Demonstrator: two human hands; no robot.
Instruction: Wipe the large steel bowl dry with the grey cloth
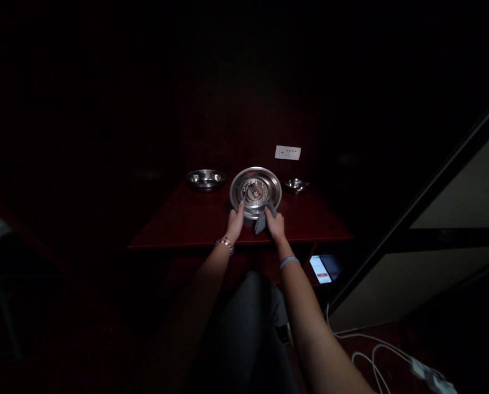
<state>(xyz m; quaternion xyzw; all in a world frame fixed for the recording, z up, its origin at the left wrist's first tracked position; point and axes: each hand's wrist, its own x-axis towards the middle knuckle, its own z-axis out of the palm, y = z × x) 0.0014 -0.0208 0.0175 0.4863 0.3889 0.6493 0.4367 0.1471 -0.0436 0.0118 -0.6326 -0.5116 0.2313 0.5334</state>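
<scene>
A round stainless steel plate (264, 183) with a raised rim is held tilted toward me above the dark red table (178, 219). On its middle is a label (254, 190) with red and dark print. My left hand (235, 221) grips the plate's lower left edge, thumb on the front face. In my right hand (275, 223) a grey cloth (260, 222) is pinched against the lower right part of the plate, and part of the cloth hangs down. The fingers behind the plate are hidden.
A steel bowl (205, 186) stands at the back left of the table, a smaller steel bowl (297, 189) at the back right. On the wall is a white socket panel (287, 152). A lit phone (320, 270) lies lower right, above white cables (367, 336) and a power strip (431, 375).
</scene>
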